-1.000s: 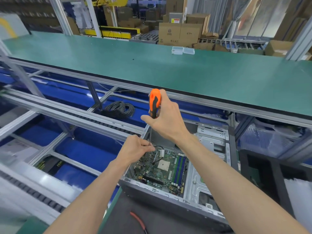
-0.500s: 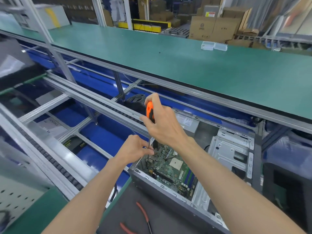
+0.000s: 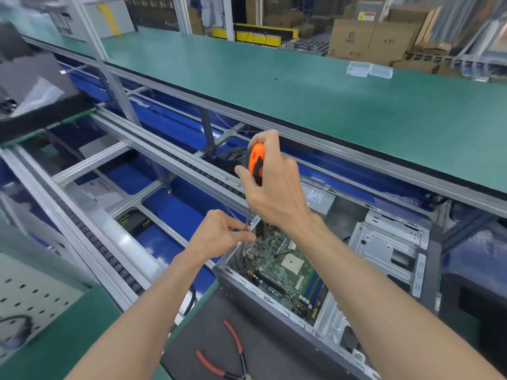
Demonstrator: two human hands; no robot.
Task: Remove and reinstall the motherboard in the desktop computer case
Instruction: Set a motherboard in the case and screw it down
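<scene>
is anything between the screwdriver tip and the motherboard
The tip itself is hidden behind the left hand, which pinches the shaft at the case corner. The right hand grips the screwdriver handle above. Nothing else visibly covers the motherboard.

A factory assembly floor: long green workbench [image 3: 315, 100], roller conveyor rails [image 3: 170, 160], stacked cardboard boxes [image 3: 367, 37] behind.

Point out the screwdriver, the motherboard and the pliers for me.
screwdriver [image 3: 256, 160], head view, on its orange handle.
motherboard [image 3: 285, 267], head view, beside the processor socket.
pliers [image 3: 236, 338], head view, on one red handle.
</scene>
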